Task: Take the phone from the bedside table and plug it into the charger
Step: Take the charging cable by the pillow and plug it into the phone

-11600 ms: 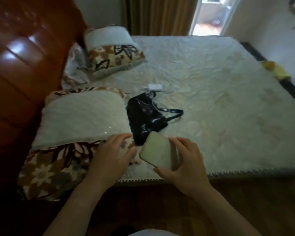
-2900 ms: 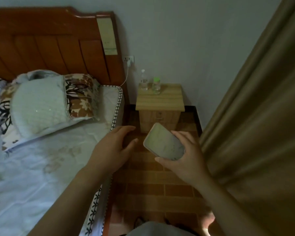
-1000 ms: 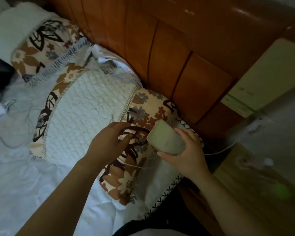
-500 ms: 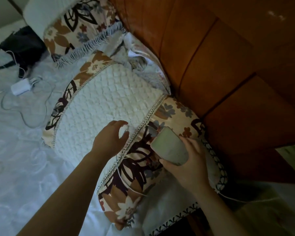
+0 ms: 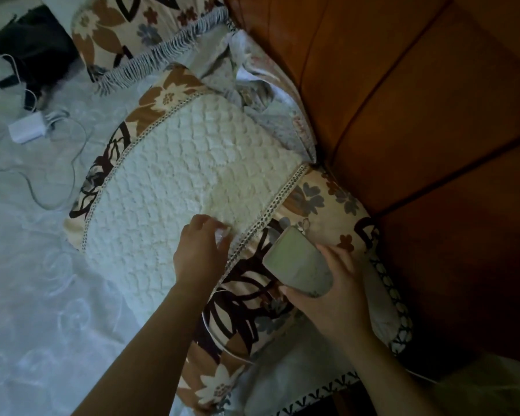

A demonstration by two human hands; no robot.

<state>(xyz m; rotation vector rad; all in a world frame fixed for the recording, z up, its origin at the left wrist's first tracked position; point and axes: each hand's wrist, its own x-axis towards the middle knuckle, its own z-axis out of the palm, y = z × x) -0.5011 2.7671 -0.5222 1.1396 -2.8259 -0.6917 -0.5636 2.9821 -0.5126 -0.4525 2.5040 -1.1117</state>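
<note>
My right hand [image 5: 333, 292] grips a pale green phone [image 5: 297, 261], back side up, over the flowered end of a pillow [image 5: 174, 187]. My left hand [image 5: 200, 250] pinches the white plug end of a thin charger cable [image 5: 219, 346] just left of the phone, above the pillow's quilted white part. The cable trails down across the pillow under my left forearm and off toward the bed's right edge. The plug tip is small and partly hidden by my fingers; it is a short way from the phone.
A reddish wooden headboard [image 5: 418, 100] fills the right side. A second flowered pillow [image 5: 138, 28] lies further up. On the white bedspread [image 5: 27, 295] at the left are a white charger brick with looped cable [image 5: 27, 130] and a black bag [image 5: 33, 40].
The view turned from the bedside table to the pillow by the headboard. My left hand took up the cable end and lifted it toward the phone, which stays in my right hand.
</note>
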